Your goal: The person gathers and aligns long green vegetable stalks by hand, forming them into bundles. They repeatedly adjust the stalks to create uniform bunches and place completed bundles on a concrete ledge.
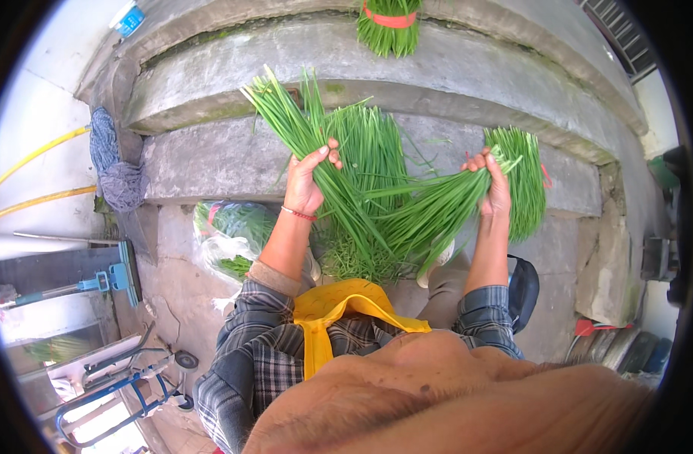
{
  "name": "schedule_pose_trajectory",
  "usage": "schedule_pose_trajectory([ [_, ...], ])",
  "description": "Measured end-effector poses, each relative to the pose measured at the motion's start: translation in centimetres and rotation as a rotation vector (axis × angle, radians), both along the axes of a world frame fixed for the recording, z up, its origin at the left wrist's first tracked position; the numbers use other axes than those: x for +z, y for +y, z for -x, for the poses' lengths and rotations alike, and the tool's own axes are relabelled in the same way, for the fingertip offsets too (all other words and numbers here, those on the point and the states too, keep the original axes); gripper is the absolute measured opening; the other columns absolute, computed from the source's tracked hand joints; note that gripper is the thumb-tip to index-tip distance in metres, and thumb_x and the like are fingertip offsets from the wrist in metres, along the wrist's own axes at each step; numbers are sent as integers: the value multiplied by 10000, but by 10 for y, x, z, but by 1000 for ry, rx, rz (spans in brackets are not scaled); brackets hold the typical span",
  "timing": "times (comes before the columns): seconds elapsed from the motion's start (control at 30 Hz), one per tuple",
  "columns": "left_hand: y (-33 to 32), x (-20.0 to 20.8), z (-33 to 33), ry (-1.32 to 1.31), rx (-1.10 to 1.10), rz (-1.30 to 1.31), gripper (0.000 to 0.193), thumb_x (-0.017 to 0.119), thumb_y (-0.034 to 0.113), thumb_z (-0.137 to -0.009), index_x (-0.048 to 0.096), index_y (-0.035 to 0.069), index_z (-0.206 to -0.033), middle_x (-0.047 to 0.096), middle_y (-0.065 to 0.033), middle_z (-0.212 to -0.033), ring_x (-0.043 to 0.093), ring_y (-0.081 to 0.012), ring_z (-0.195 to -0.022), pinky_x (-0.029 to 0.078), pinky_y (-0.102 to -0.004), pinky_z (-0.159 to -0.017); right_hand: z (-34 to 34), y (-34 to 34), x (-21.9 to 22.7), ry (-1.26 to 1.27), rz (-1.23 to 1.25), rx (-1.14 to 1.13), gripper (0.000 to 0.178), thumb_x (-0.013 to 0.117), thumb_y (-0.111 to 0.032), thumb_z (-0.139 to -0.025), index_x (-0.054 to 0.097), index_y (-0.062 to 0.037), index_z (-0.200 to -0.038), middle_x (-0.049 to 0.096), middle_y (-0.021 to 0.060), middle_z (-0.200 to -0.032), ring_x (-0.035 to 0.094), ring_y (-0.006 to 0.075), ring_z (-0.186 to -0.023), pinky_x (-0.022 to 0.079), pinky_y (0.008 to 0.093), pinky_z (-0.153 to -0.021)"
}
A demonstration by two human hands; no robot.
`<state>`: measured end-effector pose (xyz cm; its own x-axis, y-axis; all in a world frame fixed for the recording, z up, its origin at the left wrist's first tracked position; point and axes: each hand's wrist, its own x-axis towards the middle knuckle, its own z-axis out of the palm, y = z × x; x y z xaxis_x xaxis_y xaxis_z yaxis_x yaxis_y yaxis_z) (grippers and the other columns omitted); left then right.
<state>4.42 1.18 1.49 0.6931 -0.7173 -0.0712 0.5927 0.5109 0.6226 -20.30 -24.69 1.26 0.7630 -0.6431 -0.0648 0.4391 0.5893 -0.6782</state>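
Observation:
My left hand (309, 181) is closed round a bunch of long green chives (286, 125), whose pale ends point up to the far left and whose leaves hang down toward me. My right hand (495, 189) grips a second chive bunch (437, 212) near its pale ends, the leaves sweeping down and left. The leaf tips of both bunches meet in the middle. Between my hands, a heap of chives (368, 144) lies on the stone step. Loose green scraps (354, 261) cover the ground below it. Beside my right hand rests a chive bundle (524, 181) with a red tie.
A chive bundle with a red band (392, 19) sits on a higher step (233, 64). Left of me are a clear plastic bag of greens (233, 227), a grey mop head (122, 185), a blue squeegee (119, 278) and a hand truck (135, 386). A red-handled tool (585, 327) lies right.

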Motion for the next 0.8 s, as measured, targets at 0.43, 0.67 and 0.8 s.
schedule_pose_trajectory([
  [0.43,-14,-3,49,-121,-452,-171,336,657,44,-867,564,16,-1189,672,-113,-981,605,-180,-762,517,-334,-665,-56,61,7,199,14,-9,360,763,-210,-841,644,-30,-1128,638,19,-806,622,133,-727,525,290,-656],
  [0.67,-15,3,53,-128,-472,-206,296,646,70,-889,575,-14,-1163,679,-135,-1004,571,-137,-715,471,-278,-592,-49,57,6,239,34,-94,283,771,-199,-835,645,-43,-1034,649,41,-800,635,145,-728,535,307,-640],
  [0.8,-13,-6,44,-141,-470,-242,281,642,63,-887,574,-4,-1150,679,-149,-1016,547,-125,-683,452,-269,-571,-44,50,15,168,-7,-215,264,764,-205,-844,633,-46,-1010,651,60,-815,643,165,-745,547,325,-645],
])
